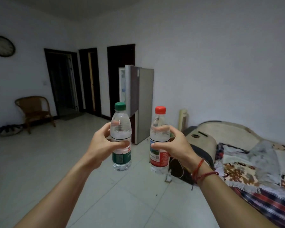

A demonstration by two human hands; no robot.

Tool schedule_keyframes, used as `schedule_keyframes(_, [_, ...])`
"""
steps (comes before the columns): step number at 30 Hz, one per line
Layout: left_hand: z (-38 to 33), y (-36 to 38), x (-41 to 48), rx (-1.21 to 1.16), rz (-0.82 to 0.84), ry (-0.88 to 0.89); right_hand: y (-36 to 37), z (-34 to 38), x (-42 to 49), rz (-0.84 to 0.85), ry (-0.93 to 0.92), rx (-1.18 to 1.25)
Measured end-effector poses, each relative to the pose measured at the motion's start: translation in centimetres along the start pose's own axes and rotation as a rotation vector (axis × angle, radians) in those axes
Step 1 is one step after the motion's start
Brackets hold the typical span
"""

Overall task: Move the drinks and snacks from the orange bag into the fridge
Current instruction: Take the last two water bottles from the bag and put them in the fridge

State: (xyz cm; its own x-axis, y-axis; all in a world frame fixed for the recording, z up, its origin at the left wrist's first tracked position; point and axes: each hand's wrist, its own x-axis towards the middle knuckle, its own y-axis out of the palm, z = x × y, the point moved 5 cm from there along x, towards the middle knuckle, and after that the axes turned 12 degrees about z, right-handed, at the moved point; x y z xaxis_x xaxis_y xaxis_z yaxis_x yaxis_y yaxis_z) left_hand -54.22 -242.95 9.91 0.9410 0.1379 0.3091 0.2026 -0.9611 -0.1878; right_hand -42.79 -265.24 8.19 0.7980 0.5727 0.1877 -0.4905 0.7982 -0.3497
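Where hands (102, 145) (174, 145) grip bottles (122, 131) (160, 134), labels (121, 158) (161, 157) partly covered

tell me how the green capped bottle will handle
The green-capped bottle looks nearly full, so probably heavy for its size. Its thin clear plastic likely dents slightly under the left hand. Tall and narrow, it could tip if set down carelessly.

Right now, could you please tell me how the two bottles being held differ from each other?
The green-capped bottle has a green and white label; the red-capped bottle has a red and white one. The green-capped bottle is in the left hand, the red-capped bottle in the right hand. The green-capped bottle's cap sits slightly higher in view. Both are clear plastic, upright, capped and gripped around the middle.
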Motion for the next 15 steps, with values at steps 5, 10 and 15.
schedule_keyframes(5, [-0.1,-4.0,-1.5,0.033,-0.100,-0.030,3.7,1.9,2.7,0.091,-0.043,0.035])
schedule_keyframes(10, [0.8,-6.3,-2.3,0.027,-0.196,-0.056,6.0,2.4,5.0,0.171,-0.078,0.047])
schedule_keyframes(15, [1.2,-7.4,-1.8,0.036,-0.232,-0.061,6.8,2.7,6.9,0.219,-0.094,0.058])
